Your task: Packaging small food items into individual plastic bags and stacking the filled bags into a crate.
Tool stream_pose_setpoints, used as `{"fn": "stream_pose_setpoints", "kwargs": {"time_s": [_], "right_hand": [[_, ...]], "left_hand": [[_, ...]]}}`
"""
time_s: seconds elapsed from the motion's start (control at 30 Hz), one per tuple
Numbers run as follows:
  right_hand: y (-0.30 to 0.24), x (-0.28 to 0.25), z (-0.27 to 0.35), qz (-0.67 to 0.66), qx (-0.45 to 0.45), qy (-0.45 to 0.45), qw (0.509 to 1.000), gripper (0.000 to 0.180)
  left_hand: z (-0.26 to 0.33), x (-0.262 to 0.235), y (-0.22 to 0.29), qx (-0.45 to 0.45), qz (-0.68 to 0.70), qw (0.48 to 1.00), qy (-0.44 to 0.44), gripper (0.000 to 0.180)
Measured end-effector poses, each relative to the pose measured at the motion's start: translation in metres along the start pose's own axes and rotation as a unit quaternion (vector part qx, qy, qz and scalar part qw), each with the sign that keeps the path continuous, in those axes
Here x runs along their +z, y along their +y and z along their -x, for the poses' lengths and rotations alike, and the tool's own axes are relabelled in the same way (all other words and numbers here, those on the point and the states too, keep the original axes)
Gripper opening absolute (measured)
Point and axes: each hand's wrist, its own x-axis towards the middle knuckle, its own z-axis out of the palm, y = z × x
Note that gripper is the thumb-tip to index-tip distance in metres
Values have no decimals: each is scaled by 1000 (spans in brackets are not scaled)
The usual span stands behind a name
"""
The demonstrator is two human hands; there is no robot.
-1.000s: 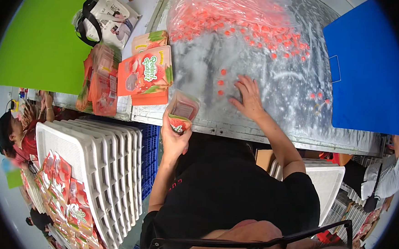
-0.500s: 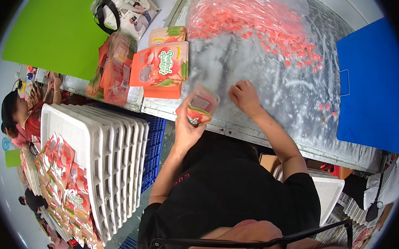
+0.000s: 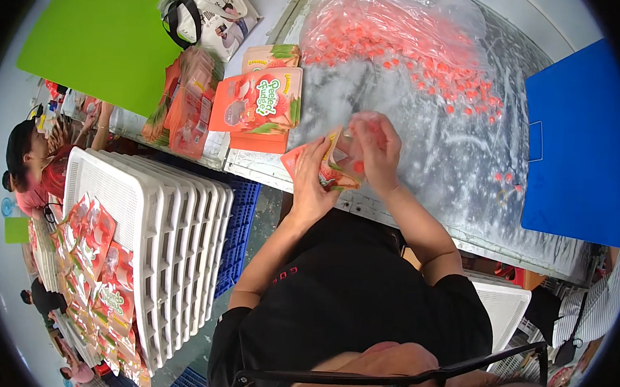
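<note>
My left hand [image 3: 312, 181] holds a small orange-red pouch [image 3: 329, 168] by its lower side, just above the near edge of the metal table [image 3: 426, 158]. My right hand [image 3: 375, 149] is at the pouch's open top, fingers curled over it with small red candies in them. A big heap of loose red candies [image 3: 397, 39] lies on clear plastic at the far side of the table. A few stray candies [image 3: 504, 178] lie to the right.
A stack of flat orange pouches [image 3: 257, 102] and more pouches [image 3: 184, 104] lie left of my hands. A blue board [image 3: 576, 139] is on the right, a green one [image 3: 100, 32] on the left. White trays [image 3: 158, 234] stand stacked at lower left. Another person [image 3: 31, 169] sits far left.
My right hand left the table surface and came back to the pouch's mouth. My left hand raised the pouch to meet it. The view shifted slightly.
</note>
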Motion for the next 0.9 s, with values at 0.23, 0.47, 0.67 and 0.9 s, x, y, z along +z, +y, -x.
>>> {"fn": "stream_pose_setpoints", "kwargs": {"time_s": [0.23,0.47,0.67,0.9], "right_hand": [[-37,4,10,-107,-4,-98,989,31],[-76,-13,16,176,-212,-191,942,36],[-14,-103,-10,388,-142,-68,908,48],[115,-275,-107,727,-21,133,673,68]], "left_hand": [[1,6,0,-9,129,991,26,95],[20,40,-35,1,283,951,121,105],[21,26,-31,64,191,970,136,100],[28,19,-23,41,206,968,136,98]]}}
